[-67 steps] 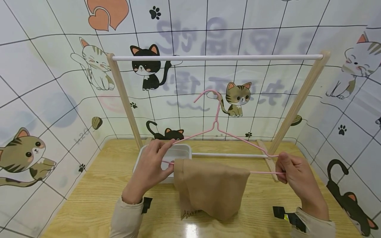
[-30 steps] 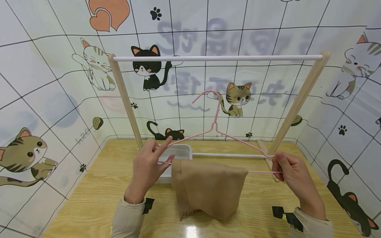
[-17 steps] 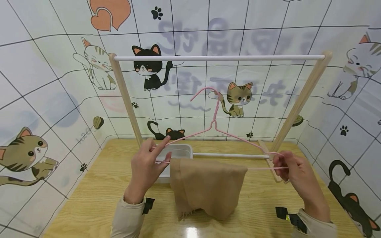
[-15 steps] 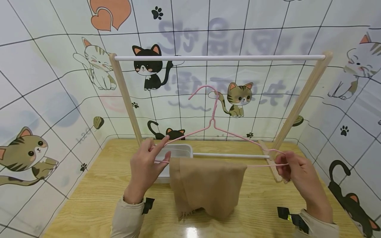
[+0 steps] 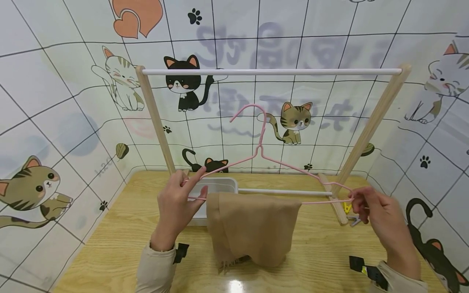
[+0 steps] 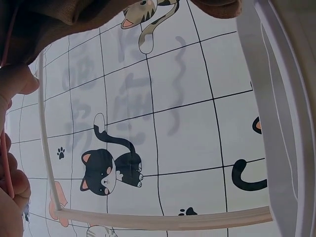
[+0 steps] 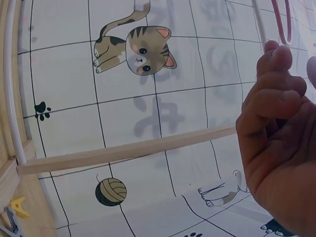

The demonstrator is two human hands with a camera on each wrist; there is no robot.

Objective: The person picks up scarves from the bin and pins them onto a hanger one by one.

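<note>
A pink clothes hanger (image 5: 261, 152) stands upright, hook up, in front of the rack. Draped over its lower bar is a tan fringed scarf (image 5: 253, 228), hanging just above the table. My left hand (image 5: 174, 207) grips the hanger's left end; in the left wrist view its fingers (image 6: 17, 185) curl round the pink wire. At the hanger's right corner is my right hand (image 5: 382, 215), loosely curled, fingertips right beside the wire. The right wrist view shows the right thumb apart from the fingers (image 7: 276, 98), with the hanger's end just beyond the fingertips.
A wooden rack with a white top rod (image 5: 271, 72) and a lower rod (image 5: 286, 192) stands behind. A white plastic tub (image 5: 232, 185) sits behind the left hand. Near the rack's right foot lie a yellow clothespin (image 5: 347, 206) and a grey clothespin (image 5: 354, 221).
My right hand has shifted right and its fingers have loosened from the hanger's right end, uncovering the clothespins. The hanger and scarf have drifted slightly left with my left hand.
</note>
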